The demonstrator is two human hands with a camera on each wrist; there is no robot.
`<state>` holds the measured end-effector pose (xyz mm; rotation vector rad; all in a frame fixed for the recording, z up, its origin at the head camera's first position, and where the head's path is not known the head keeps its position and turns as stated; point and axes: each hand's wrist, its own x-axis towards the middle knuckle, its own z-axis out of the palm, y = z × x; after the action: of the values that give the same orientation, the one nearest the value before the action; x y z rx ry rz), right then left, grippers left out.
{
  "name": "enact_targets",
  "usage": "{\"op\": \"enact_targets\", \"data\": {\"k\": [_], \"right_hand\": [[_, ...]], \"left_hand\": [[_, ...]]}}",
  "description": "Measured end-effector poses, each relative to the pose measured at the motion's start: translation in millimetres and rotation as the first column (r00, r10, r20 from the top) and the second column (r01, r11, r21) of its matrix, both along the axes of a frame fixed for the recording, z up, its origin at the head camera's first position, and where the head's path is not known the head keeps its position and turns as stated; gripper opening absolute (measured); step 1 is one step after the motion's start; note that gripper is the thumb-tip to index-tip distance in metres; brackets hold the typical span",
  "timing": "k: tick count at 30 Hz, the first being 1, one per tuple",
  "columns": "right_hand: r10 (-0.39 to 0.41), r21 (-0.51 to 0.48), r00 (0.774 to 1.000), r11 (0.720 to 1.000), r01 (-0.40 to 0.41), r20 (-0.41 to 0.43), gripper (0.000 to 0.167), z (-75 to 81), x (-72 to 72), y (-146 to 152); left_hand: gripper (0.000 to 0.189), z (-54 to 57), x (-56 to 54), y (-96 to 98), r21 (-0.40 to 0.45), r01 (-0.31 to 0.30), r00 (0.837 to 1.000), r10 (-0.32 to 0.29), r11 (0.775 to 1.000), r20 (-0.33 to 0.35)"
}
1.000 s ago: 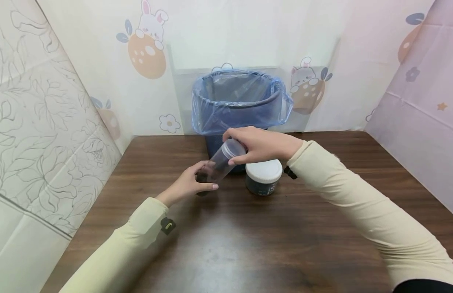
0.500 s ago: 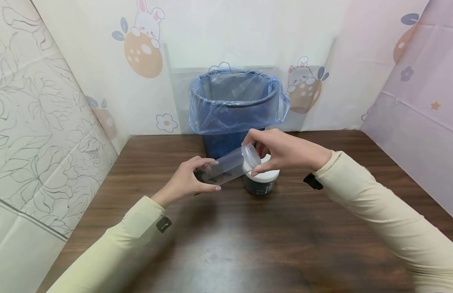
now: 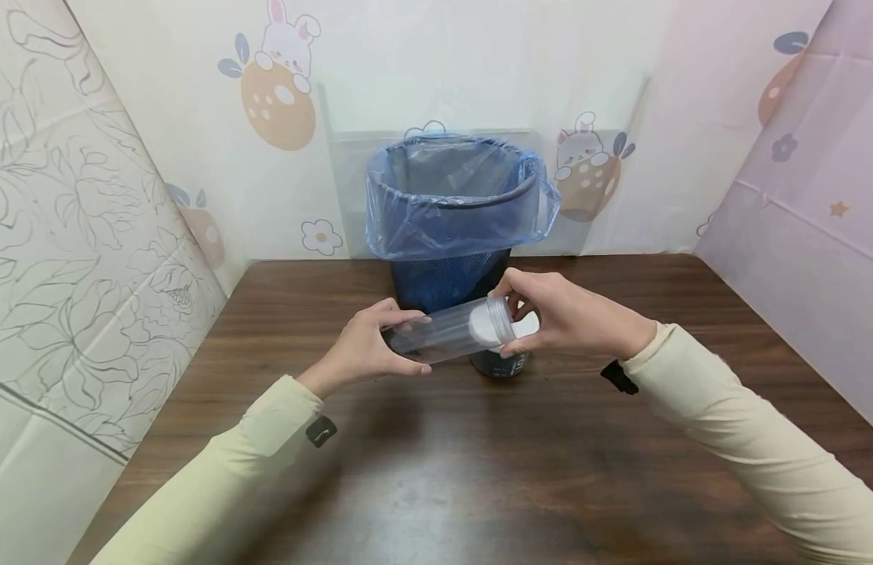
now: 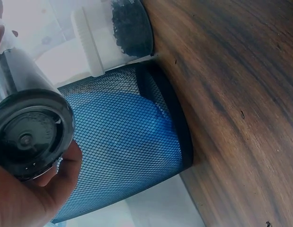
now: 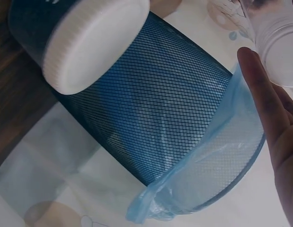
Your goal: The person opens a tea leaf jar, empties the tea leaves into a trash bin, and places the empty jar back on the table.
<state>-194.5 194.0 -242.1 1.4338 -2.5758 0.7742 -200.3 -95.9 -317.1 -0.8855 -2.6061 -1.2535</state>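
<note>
Between both hands a clear plastic canister (image 3: 450, 333) is held above the table, nearly lying on its side. My left hand (image 3: 365, 345) grips its dark end (image 4: 30, 137), fingers above and thumb below. At the other, clear ribbed end, my right hand (image 3: 573, 318) holds the rim with thumb and fingers; in the right wrist view that clear end (image 5: 281, 54) lies by the fingertips. Whether the ribbed part is a separate lid cannot be told. Behind the canister stands a dark jar (image 3: 498, 364) with a white lid (image 5: 101, 45), partly hidden by the canister and right hand.
A dark mesh bin (image 3: 436, 278) lined with a blue bag (image 3: 457, 227) stands at the back of the wooden table (image 3: 450, 471), just behind the jar. Patterned cloth (image 3: 380, 71) hangs behind and at both sides.
The canister has swung from a steep tilt to nearly level. My right hand has moved right and down with its clear end; my left hand keeps its grip on the dark end.
</note>
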Motion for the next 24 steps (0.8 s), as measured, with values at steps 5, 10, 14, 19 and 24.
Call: {"op": "enact_targets", "data": {"k": [5, 10, 14, 19, 24], "right_hand": [[0.016, -0.012, 0.998, 1.000, -0.016, -0.060, 0.054, -7.8, 1.7, 2], [0.086, 0.027, 0.959, 0.996, -0.082, -0.271, 0.050, -12.8, 2.0, 2], [0.085, 0.065, 0.942, 0.996, -0.068, -0.323, 0.057, -13.3, 4.5, 0], [-0.100, 0.120, 0.994, 0.987, 0.106, -0.053, 0.094, -13.6, 9.1, 2], [-0.223, 0.192, 0.968, 0.961, 0.198, 0.117, 0.058, -15.8, 8.8, 4]], "left_hand": [[0.057, -1.3, -0.8, 0.1, -0.002, 0.016, 1.000, -0.016, 1.000, 0.010], [0.053, -6.5, -2.7, -0.7, 0.043, 0.086, 0.986, -0.091, 0.995, 0.143], [0.053, -9.5, -1.6, -2.2, 0.067, 0.106, 0.977, -0.117, 0.992, 0.180], [0.055, -10.2, -1.8, -3.8, 0.040, 0.091, 0.986, -0.096, 0.995, 0.138], [0.057, -13.1, -2.9, -5.4, -0.034, 0.065, 0.994, -0.062, 0.997, 0.092]]}}
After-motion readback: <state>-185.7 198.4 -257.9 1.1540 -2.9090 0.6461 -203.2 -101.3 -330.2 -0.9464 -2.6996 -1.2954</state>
